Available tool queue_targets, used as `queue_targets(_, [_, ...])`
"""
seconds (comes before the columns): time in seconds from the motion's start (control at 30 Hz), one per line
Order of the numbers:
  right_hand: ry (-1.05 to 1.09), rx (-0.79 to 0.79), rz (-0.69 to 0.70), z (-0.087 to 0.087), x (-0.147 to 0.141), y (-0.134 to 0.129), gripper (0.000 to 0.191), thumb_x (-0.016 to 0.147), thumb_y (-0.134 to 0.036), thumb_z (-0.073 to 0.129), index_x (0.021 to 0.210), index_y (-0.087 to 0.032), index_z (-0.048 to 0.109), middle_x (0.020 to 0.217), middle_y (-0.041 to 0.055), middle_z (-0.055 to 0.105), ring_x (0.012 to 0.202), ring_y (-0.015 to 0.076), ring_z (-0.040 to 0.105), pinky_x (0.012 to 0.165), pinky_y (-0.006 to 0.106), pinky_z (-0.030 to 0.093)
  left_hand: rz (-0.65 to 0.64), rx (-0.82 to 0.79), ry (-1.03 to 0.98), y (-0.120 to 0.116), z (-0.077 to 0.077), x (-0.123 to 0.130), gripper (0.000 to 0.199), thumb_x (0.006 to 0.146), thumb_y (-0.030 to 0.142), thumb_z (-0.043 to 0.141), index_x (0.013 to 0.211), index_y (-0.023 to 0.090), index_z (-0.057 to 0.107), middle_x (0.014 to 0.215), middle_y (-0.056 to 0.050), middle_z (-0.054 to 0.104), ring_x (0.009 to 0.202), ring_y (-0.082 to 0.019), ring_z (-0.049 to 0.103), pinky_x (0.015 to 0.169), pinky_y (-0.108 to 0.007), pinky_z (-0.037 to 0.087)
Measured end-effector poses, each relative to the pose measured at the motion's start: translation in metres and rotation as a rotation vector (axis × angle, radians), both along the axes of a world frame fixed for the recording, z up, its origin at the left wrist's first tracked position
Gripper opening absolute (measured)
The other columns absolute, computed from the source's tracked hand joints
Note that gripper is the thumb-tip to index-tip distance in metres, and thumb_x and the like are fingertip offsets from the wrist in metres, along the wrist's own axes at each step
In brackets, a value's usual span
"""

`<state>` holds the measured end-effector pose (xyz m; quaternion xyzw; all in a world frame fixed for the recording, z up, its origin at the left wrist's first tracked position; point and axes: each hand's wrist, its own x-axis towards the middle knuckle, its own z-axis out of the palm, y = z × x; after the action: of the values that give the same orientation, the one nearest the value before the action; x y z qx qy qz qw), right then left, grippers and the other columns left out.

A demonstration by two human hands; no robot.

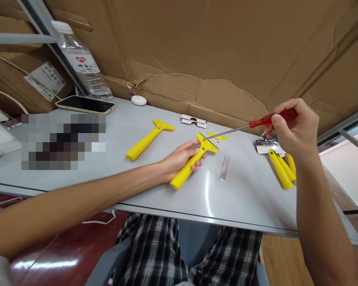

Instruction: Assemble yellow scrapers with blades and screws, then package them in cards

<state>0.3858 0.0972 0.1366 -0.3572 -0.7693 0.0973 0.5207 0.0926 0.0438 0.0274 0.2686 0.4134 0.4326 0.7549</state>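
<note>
My left hand (183, 159) is wrapped round the neck of a yellow scraper (185, 174), whose wide head points away from me. Held in my right hand (298, 123) is a screwdriver (258, 122) with a red handle. Its tip touches, or nearly touches, the left part of the scraper's head. Just behind that head lies a small yellow plate (219, 136). A clear narrow strip (224, 169) rests on the table to the right of the scraper. Another yellow scraper (147, 139) lies to the left of my hand.
Several more yellow handles (282, 169) lie at the right by a packet (268, 146). White card pieces (193, 120) sit near the cardboard wall (226, 51). A phone (86, 105), a water bottle (83, 63) and a white oval object (139, 100) stand or lie at the back left of the table (155, 198).
</note>
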Motion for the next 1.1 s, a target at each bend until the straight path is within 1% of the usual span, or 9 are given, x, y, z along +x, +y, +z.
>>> queue_targets(0.13, [-0.276,0.118,-0.12,0.034,-0.021,-0.019,0.006,0.09,-0.022,0.073,0.091,-0.025,0.068,0.075,-0.0019,0.07,0.062,0.0132,0.069,0.052,0.024,0.055,0.004,-0.002,-0.026,0.0,0.001,0.001,0.038,0.108,0.011,0.049,0.144,0.022,0.054,0.094,-0.011,0.069,0.055,-0.01,0.057,0.044,-0.017,0.041])
queue_targets(0.3, [-0.406,0.159,-0.09,0.058,-0.047,-0.037,0.008,0.088,-0.029,0.077,0.091,-0.026,0.069,0.08,0.001,0.074,0.069,0.0168,0.073,0.059,0.031,0.062,-0.024,0.01,-0.055,0.002,-0.003,-0.002,0.037,0.108,0.012,0.051,0.143,0.022,0.054,0.095,-0.011,0.069,0.056,-0.011,0.057,0.045,-0.018,0.041])
queue_targets(0.4, [-0.412,0.089,0.022,0.061,-0.05,-0.045,0.021,0.085,-0.039,0.082,0.101,-0.029,0.071,0.095,0.0033,0.077,0.081,0.0231,0.08,0.057,0.033,0.065,-0.04,0.019,-0.079,0.003,-0.006,-0.003,0.04,0.107,0.013,0.053,0.146,0.021,0.052,0.096,-0.012,0.069,0.056,-0.011,0.058,0.045,-0.018,0.041])
queue_targets(0.53, [-0.425,0.052,0.111,0.064,-0.041,-0.053,0.028,0.083,-0.039,0.086,0.107,-0.035,0.072,0.105,0.0009,0.077,0.09,0.0247,0.082,0.062,0.035,0.07,-0.036,0.049,-0.093,0.003,-0.011,-0.004,0.046,0.106,0.014,0.057,0.151,0.021,0.049,0.097,-0.013,0.069,0.056,-0.012,0.059,0.045,-0.019,0.04])
queue_targets(0.7, [-0.535,0.124,0.019,0.069,-0.037,-0.059,0.022,0.09,-0.041,0.082,0.108,-0.037,0.071,0.098,-0.0042,0.079,0.088,0.0227,0.081,0.073,0.038,0.071,-0.035,0.07,-0.079,0.002,-0.01,-0.003,0.042,0.106,0.013,0.057,0.147,0.022,0.05,0.099,-0.013,0.069,0.056,-0.011,0.059,0.045,-0.019,0.04])
queue_targets(0.8, [-0.579,0.219,-0.015,0.069,-0.039,-0.061,0.017,0.089,-0.04,0.081,0.101,-0.035,0.07,0.091,-0.0043,0.08,0.08,0.0229,0.08,0.07,0.042,0.067,-0.03,0.072,-0.062,0.002,-0.008,-0.003,0.04,0.107,0.012,0.054,0.145,0.022,0.05,0.098,-0.012,0.069,0.055,-0.011,0.058,0.044,-0.018,0.039])
queue_targets(1.0, [-0.59,0.215,-0.068,0.067,-0.041,-0.059,0.019,0.09,-0.047,0.08,0.094,-0.034,0.066,0.077,-0.0054,0.076,0.072,0.0255,0.077,0.067,0.045,0.062,-0.021,0.073,-0.042,0.002,-0.007,-0.003,0.037,0.107,0.011,0.051,0.143,0.021,0.052,0.096,-0.012,0.068,0.055,-0.01,0.058,0.044,-0.017,0.039])
queue_targets(1.03, [-0.586,0.217,-0.062,0.067,-0.041,-0.058,0.021,0.089,-0.049,0.081,0.096,-0.035,0.066,0.077,-0.005,0.075,0.072,0.0259,0.077,0.067,0.046,0.062,-0.02,0.077,-0.044,0.002,-0.008,-0.003,0.037,0.107,0.011,0.051,0.143,0.02,0.053,0.096,-0.012,0.068,0.055,-0.01,0.057,0.044,-0.017,0.039])
queue_targets(1.1, [-0.568,0.191,-0.003,0.067,-0.039,-0.056,0.029,0.085,-0.047,0.084,0.107,-0.038,0.067,0.091,-0.0032,0.077,0.078,0.0264,0.079,0.066,0.045,0.063,-0.02,0.091,-0.052,0.002,-0.01,-0.004,0.038,0.106,0.011,0.053,0.143,0.02,0.054,0.096,-0.012,0.068,0.055,-0.01,0.057,0.045,-0.017,0.04])
